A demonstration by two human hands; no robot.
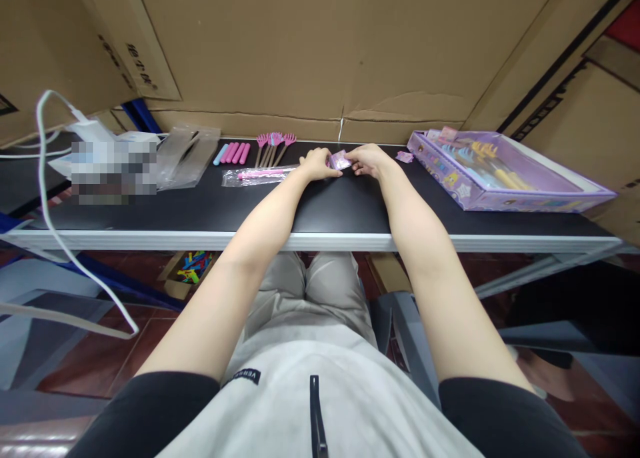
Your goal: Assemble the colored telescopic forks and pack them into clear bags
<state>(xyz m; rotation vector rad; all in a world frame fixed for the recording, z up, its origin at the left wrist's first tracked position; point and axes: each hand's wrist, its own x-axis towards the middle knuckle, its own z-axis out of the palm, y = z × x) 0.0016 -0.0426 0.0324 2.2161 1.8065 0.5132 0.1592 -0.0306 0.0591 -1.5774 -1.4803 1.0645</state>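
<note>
Over the middle of the black table, my left hand (317,165) and my right hand (369,159) pinch a small purple printed card (341,160) between them. Whether it is a single card or a folded one is too small to tell. Just left of my left hand lies a clear plastic sleeve with a pink stick (260,175) inside. Behind it are several claw-headed back scratchers (276,145) with pink heads and brownish shafts. A similar small purple piece (405,157) rests to the right of my right hand.
Pink and blue handles (233,153) lie in a row beside clear plastic bags (187,155). At right, a purple display box (465,198) holds blue and yellow back scratchers. A white cable (45,178) hangs at left. Cardboard walls (300,51) close off the back.
</note>
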